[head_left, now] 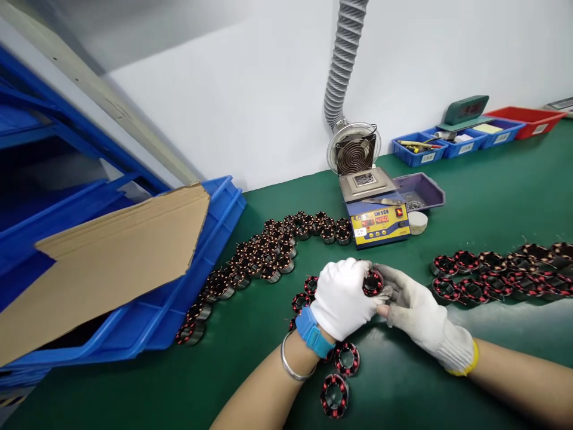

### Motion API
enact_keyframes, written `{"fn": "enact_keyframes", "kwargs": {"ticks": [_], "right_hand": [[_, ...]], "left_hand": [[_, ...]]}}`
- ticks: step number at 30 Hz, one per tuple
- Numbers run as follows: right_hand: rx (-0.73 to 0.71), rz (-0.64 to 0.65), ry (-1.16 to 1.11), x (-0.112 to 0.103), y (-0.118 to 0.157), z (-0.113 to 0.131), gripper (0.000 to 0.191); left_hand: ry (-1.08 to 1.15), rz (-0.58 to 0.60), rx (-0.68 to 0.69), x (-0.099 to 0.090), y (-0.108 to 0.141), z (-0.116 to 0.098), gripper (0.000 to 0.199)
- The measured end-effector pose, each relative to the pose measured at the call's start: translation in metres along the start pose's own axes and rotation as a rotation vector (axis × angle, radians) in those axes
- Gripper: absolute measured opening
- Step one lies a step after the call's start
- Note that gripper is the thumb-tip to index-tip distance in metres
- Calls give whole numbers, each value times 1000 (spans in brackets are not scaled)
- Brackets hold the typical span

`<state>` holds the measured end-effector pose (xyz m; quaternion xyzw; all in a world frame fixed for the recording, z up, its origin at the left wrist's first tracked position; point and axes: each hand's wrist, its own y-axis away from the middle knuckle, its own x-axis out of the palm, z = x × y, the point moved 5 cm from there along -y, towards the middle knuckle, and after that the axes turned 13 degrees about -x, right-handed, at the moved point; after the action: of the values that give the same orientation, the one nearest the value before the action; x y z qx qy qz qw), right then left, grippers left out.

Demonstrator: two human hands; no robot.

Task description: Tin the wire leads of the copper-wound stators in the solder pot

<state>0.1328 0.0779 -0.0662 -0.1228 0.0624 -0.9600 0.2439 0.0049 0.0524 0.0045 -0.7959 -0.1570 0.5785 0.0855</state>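
Observation:
My left hand (342, 301), in a white glove, is closed around a motor stator (373, 283) with red and black windings. My gloved right hand (418, 310) reaches in from the right, its greyed fingertips and bare thumb tip closed at the stator's right side. Whether a wire lies between those fingertips is too small to tell. Several more red-and-black stators (335, 396) lie below and behind my left wrist. Just beyond my hands stands a solder pot (380, 224) with a lit display and a metal top plate.
Copper-wound stators (268, 251) line the left; rows of red-and-black ones (474, 291) lie right. A purple tray (436, 190) and round white pad (418, 223) adjoin the pot. Behind are a fan with a hose (344, 60) and blue bins (414, 156). Cardboard (129, 257) covers a blue crate (219, 221).

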Motion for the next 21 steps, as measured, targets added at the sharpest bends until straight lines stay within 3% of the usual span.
{"fn": "enact_keyframes", "kwargs": {"ticks": [5, 7, 10, 13, 17, 21], "right_hand": [[144, -74, -92, -11, -2, -7, 66], [183, -81, -223, -16, -4, -8, 55], [279, 14, -417, -16, -6, -7, 44], [380, 102, -481, -11, -4, -5, 45], [248, 98, -425, -7, -7, 2, 43], [106, 111, -336, -11, -9, 5, 54]], "left_hand": [[31, 86, -98, 2, 5, -6, 42], [164, 212, -84, -6, 5, -8, 59], [329, 443, -22, -20, 4, -5, 91], [336, 467, 46, -22, 2, 2, 105], [446, 457, 173, -1, 5, -1, 78], [571, 340, 23, 9, 3, -3, 53]]}}
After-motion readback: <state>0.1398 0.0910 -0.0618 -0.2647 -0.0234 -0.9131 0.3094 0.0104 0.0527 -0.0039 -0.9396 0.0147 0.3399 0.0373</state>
